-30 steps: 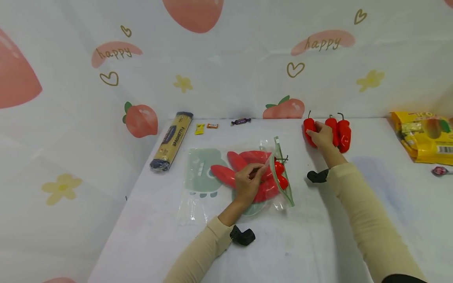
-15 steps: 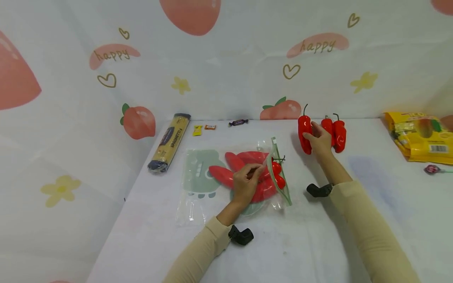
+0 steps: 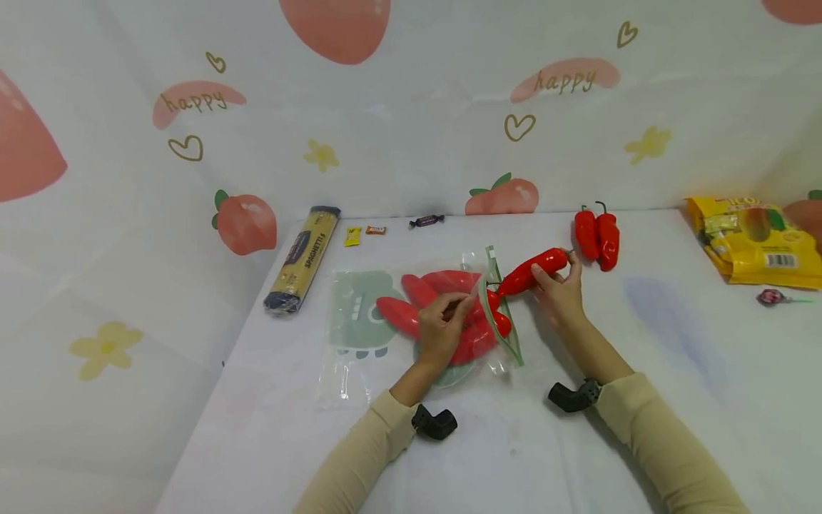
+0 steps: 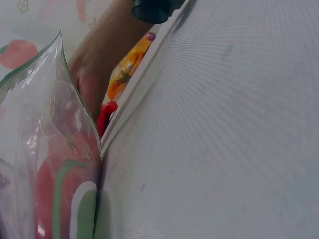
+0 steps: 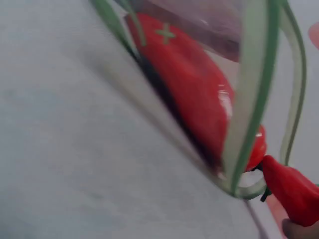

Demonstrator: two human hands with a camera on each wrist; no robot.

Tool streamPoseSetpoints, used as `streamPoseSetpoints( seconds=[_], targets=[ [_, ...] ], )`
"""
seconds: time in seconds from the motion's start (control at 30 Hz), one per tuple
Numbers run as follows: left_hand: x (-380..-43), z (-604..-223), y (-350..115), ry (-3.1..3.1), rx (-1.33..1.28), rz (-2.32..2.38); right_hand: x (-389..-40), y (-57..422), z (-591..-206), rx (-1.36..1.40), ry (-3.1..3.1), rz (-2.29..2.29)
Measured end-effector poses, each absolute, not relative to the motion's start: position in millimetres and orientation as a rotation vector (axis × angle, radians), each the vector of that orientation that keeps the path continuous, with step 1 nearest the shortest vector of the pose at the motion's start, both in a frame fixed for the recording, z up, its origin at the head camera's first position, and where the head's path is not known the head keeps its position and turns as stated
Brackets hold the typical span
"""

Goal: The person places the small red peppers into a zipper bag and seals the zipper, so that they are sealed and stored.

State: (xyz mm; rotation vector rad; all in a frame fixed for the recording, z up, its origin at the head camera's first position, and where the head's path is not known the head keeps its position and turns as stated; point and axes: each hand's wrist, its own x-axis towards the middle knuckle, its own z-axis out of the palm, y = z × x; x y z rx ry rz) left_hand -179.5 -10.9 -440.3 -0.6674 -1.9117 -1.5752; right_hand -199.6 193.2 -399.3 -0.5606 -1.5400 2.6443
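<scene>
A clear zip bag (image 3: 347, 371) with a green print and green zip edge lies on the table, holding several red chili peppers (image 3: 397, 314). My left hand (image 3: 442, 332) pinches the upper side of the bag near its mouth, which gapes to the right. In my right hand (image 3: 560, 289) is another red chili pepper (image 3: 533, 271), gripped near its stem end, its tip pointing left at the bag's mouth. The right wrist view shows that held pepper's tip (image 5: 284, 179) beside the green zip edge (image 5: 249, 99). The left wrist view shows the bag (image 4: 65, 129) but not my left fingers.
Two red chili peppers (image 3: 597, 239) lie at the back right. A yellow snack bag (image 3: 754, 243) and a lollipop (image 3: 773, 297) are farther right. At the back left are a spaghetti pack (image 3: 302, 260) and small wrapped candies: yellow (image 3: 352, 236), orange (image 3: 375, 230) and purple (image 3: 427, 221).
My right hand has lifted one chili pepper from the group at the back and brought it left and nearer to the bag's mouth, turning it sideways. My left hand stays on the bag.
</scene>
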Motion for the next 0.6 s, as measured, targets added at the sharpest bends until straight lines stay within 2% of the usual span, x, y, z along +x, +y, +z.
streamPoseSetpoints(
  seconds=[0.23,0.4,0.6],
  targets=[
    [-181.8,-438.1,-10.6,-1.895,-0.652,-1.558,-199.2,195.0,-410.9,-0.698,-1.403,2.478],
    [-181.9,-438.7,-9.9,-1.925,-0.650,-1.553,-198.2,202.0,-409.9,-0.787,-1.261,2.527],
    [-180.7,-437.4,-9.3,-1.924,-0.625,-1.580,-195.6,200.0,-413.6,-0.662,-1.375,2.593]
  ],
)
